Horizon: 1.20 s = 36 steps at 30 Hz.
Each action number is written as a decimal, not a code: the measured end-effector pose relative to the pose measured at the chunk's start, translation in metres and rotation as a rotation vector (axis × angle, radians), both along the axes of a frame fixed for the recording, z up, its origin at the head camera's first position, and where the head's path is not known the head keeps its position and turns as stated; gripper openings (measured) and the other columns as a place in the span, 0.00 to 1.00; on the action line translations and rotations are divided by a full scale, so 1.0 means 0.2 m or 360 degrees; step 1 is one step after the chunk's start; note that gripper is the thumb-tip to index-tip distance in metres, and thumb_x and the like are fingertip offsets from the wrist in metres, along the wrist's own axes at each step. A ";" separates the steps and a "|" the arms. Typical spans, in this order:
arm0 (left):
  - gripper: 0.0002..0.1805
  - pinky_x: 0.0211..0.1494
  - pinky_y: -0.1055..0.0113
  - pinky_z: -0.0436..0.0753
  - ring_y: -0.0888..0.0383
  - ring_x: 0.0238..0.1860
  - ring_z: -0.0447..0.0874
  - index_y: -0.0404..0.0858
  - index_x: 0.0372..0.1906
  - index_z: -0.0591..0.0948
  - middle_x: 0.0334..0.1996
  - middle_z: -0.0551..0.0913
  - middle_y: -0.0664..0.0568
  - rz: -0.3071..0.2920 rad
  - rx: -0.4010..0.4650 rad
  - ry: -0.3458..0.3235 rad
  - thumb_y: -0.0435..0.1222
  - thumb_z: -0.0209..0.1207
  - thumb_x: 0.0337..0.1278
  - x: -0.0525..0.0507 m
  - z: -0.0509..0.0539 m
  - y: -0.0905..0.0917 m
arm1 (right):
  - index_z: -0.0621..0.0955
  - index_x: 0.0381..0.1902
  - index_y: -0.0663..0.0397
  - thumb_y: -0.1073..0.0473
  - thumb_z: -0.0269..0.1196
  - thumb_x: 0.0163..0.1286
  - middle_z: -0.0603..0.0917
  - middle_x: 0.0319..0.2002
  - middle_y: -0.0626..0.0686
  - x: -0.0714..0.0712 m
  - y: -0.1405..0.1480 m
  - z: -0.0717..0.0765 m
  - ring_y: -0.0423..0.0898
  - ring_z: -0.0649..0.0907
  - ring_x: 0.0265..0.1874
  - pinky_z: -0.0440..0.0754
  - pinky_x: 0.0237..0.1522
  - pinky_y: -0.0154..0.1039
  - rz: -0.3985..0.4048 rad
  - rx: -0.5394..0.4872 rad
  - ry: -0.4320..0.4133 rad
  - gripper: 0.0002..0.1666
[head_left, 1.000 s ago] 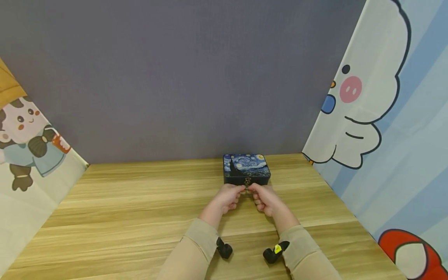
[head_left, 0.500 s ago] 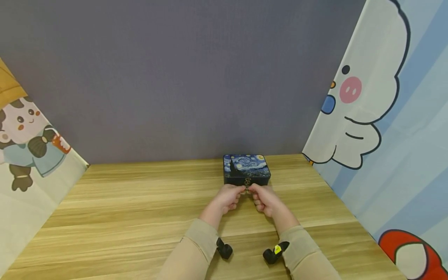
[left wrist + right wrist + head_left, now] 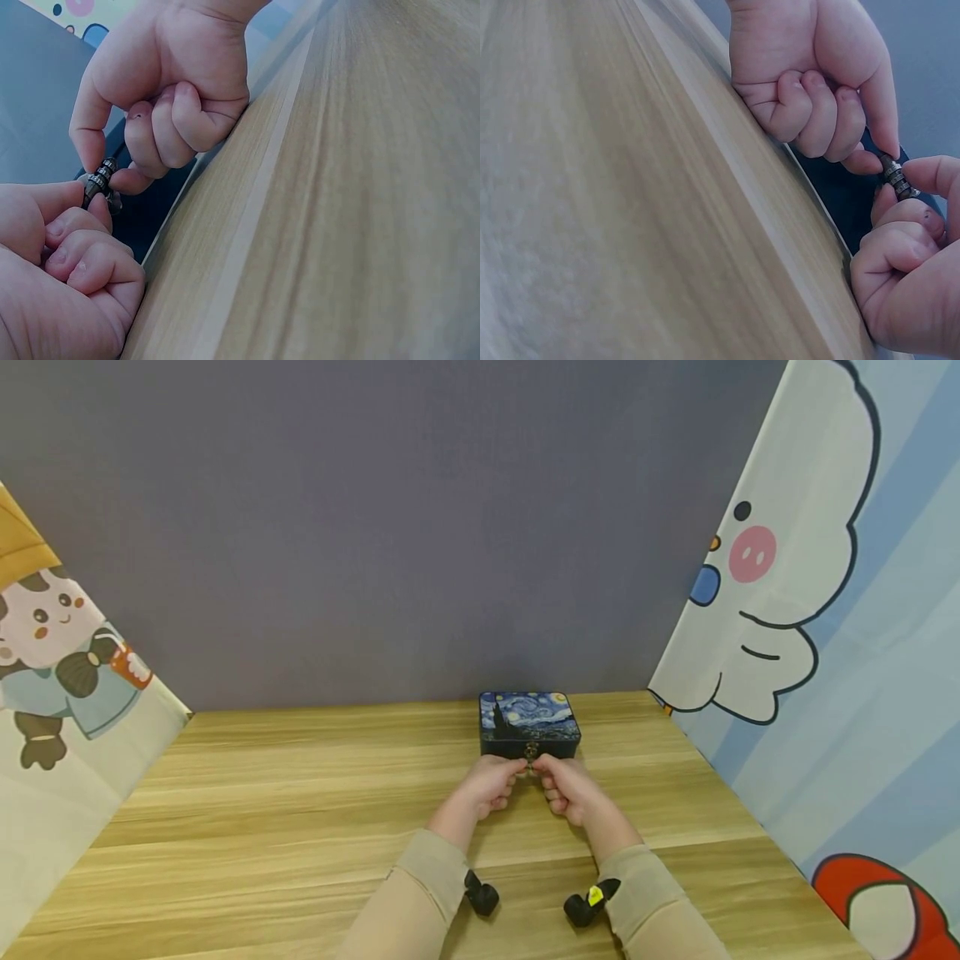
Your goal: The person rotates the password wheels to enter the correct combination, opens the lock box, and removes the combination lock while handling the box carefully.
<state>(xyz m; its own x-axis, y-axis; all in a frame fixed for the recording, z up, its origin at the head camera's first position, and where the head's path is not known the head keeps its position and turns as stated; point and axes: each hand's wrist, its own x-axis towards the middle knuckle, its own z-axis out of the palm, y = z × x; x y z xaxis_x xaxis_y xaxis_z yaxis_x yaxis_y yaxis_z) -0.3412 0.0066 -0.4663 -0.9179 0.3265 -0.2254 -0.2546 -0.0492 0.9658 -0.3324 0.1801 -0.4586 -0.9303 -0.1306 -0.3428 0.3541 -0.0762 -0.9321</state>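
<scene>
A dark box (image 3: 529,747) with a swirling blue night-sky picture on its lid stands at the back of the table, lid down. On its front is a brass-coloured clasp (image 3: 531,749). Just below that, a small cylindrical combination padlock (image 3: 100,178) with ridged metal rings lies between both hands. My left hand (image 3: 490,783) pinches one end of it between thumb and index finger, the other fingers curled in. From the opposite side my right hand (image 3: 569,787) pinches the other end the same way. The fingertips partly cover the padlock (image 3: 897,177); whether its shackle is released cannot be seen.
The wood-grain table (image 3: 300,827) runs up to a grey back panel (image 3: 390,543) right behind the box. Printed cartoon curtains border it on the left (image 3: 67,760) and right (image 3: 847,760). Small black wrist cameras (image 3: 482,895) sit at the cuffs.
</scene>
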 end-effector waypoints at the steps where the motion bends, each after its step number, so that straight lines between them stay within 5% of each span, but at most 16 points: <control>1: 0.21 0.17 0.71 0.60 0.64 0.13 0.53 0.25 0.49 0.81 0.14 0.60 0.59 -0.0001 -0.0002 0.0002 0.42 0.58 0.73 0.00 0.00 0.00 | 0.73 0.25 0.53 0.57 0.61 0.65 0.61 0.15 0.43 0.00 0.00 0.00 0.36 0.56 0.10 0.54 0.11 0.30 0.0000 0.0002 -0.0001 0.11; 36: 0.21 0.16 0.71 0.58 0.64 0.12 0.52 0.24 0.48 0.81 0.14 0.59 0.59 -0.0009 0.0000 0.0010 0.42 0.58 0.73 0.00 -0.01 0.00 | 0.78 0.37 0.62 0.55 0.61 0.66 0.61 0.14 0.42 0.00 0.00 0.00 0.36 0.56 0.10 0.54 0.11 0.30 -0.0001 0.0034 -0.0002 0.13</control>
<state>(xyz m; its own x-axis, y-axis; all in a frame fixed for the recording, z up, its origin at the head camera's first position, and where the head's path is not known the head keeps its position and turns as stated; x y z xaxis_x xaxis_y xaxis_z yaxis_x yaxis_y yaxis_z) -0.3414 0.0074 -0.4677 -0.9176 0.3315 -0.2193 -0.2486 -0.0481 0.9674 -0.3323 0.1800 -0.4587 -0.9300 -0.1224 -0.3465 0.3551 -0.0566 -0.9331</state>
